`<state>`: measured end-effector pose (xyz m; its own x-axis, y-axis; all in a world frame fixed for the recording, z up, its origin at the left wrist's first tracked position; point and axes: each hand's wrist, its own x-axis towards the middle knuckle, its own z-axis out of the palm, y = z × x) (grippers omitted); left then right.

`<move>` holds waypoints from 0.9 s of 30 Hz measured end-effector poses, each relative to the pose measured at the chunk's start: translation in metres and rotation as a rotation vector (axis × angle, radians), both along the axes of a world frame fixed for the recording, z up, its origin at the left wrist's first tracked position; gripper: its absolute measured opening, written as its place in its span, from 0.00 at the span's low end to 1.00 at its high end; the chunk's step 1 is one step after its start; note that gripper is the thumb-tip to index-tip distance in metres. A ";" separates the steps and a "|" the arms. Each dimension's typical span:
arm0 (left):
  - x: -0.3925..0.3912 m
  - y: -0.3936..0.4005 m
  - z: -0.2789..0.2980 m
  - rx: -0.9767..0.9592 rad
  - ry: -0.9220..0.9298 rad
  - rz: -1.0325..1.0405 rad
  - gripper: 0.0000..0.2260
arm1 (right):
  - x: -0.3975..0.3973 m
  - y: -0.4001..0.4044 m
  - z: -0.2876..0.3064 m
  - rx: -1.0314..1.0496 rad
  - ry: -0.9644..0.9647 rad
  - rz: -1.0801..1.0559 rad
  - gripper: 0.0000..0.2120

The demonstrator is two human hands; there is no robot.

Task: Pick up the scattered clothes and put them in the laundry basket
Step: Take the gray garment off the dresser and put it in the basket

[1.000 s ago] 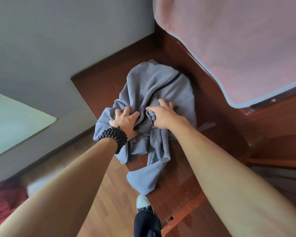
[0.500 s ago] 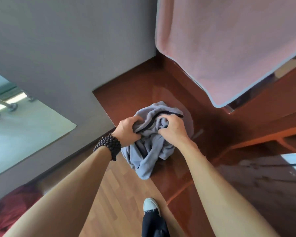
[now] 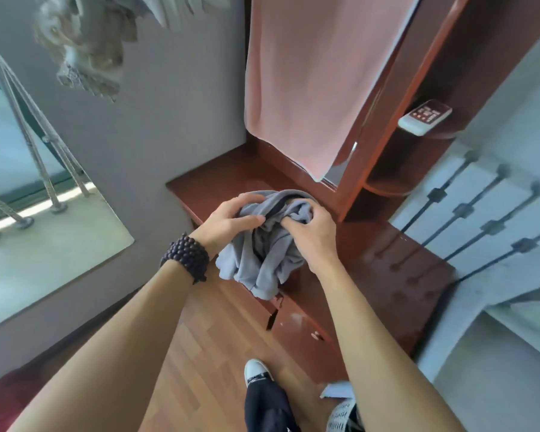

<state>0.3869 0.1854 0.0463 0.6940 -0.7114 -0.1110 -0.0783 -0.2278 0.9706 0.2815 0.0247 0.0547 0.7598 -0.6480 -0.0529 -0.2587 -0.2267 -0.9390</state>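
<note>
Grey cloth, a zipped garment (image 3: 262, 241), sits bunched at frame centre, gathered between both hands above the front edge of the red-brown dresser top (image 3: 396, 263). A second ago it lay spread flat across that top; half a second ago it was half crumpled; now nearly all of it is balled up and lifted, with only a loose tail hanging past the dresser's front edge toward the wood floor (image 3: 200, 353). By my reading the pickup is done and the carry to the basket comes next, though no laundry basket shows anywhere in view.

The left hand (image 3: 228, 221), with a dark bead bracelet (image 3: 186, 257) at its wrist, is curled around the bundle's left side; the right hand (image 3: 312, 232) is clenched into the folds on the right.

A pink towel (image 3: 306, 82) hangs just behind, upper centre, and a remote (image 3: 424, 116) rests on a shelf at upper right, well apart. Open floor lies toward the lower frame, beside the shoe (image 3: 256, 371), giving room to step back; the hanging tail could brush the dresser's front edge.
</note>
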 end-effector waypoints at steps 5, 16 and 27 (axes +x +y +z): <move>-0.087 0.015 0.021 -0.035 -0.100 -0.051 0.16 | -0.097 0.032 0.027 0.131 -0.053 -0.041 0.01; -0.219 -0.011 -0.016 0.024 -0.062 -0.253 0.21 | -0.251 0.025 -0.013 0.371 -0.121 -0.105 0.09; -0.351 -0.100 -0.089 0.129 0.154 -0.472 0.16 | -0.409 -0.030 -0.081 0.445 0.027 -0.422 0.10</move>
<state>0.0358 0.0859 -0.0426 0.2693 -0.9169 -0.2946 -0.0597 -0.3212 0.9451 -0.1277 -0.0049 -0.0261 0.4368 -0.8044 -0.4027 -0.2653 0.3126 -0.9121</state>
